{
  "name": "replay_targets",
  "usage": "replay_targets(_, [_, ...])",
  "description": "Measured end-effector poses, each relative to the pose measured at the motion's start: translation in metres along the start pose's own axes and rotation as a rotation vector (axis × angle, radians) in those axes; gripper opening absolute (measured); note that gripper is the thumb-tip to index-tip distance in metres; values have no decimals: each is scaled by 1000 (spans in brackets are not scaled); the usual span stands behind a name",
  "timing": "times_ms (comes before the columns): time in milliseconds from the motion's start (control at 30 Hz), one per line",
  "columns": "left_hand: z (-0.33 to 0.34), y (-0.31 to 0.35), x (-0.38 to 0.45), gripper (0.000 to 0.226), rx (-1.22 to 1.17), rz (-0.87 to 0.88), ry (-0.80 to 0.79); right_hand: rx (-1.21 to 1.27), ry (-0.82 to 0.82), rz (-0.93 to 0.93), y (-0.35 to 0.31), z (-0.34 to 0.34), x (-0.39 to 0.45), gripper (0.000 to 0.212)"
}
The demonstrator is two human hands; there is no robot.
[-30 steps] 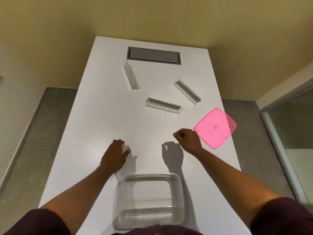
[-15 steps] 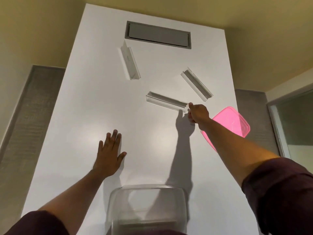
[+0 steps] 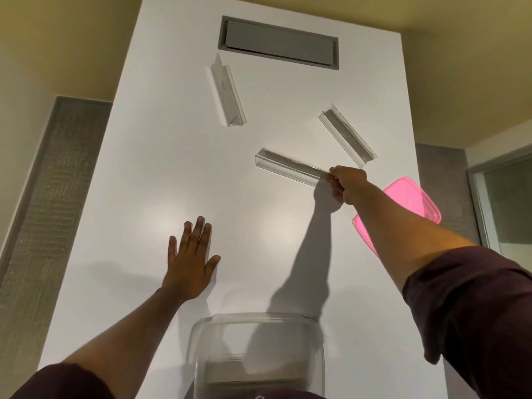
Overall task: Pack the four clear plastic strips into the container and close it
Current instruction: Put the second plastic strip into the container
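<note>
Three clear plastic strips lie on the white table (image 3: 161, 156). My right hand (image 3: 347, 184) pinches the right end of the middle strip (image 3: 289, 170), which rests on the table. A second strip (image 3: 347, 138) lies slanted just beyond that hand. The third strip (image 3: 227, 95) lies further back on the left. My left hand (image 3: 191, 260) is pressed flat on the table with fingers spread, holding nothing. The clear container (image 3: 259, 355) stands open at the near edge, with one strip lying on its bottom. The pink lid (image 3: 408, 201) lies at the right edge, partly hidden by my right forearm.
A grey recessed cable hatch (image 3: 277, 43) sits at the far end of the table. Grey floor shows on both sides of the table, and a glass door frame (image 3: 483, 214) stands at the right.
My right hand reached from near the pink lid forward to the middle strip and closed on its right end. My left hand flattened onto the table. The camera moved closer.
</note>
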State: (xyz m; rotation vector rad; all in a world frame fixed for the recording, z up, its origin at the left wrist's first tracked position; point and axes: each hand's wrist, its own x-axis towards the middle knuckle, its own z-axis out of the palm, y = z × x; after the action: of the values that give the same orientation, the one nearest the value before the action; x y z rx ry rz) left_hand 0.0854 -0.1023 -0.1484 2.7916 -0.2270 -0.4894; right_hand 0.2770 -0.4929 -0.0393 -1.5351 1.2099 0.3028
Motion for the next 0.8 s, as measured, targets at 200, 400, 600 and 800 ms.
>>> replay_targets(200, [-2,-3,-3,76,-9,-3,-15,153,-81,52,20,4,-18,15])
replay_targets(400, [-25,13,3,87,-41,-88,-167,325,-124,99,55,-7,-46,25])
replay_targets(600, [-72,81,4,61,-470,-206,-10,459,-263,115,101,-18,-97,27])
replay_targets(800, [-112,159,-12,50,-1032,-276,-61,462,-403,78,146,-27,-152,23])
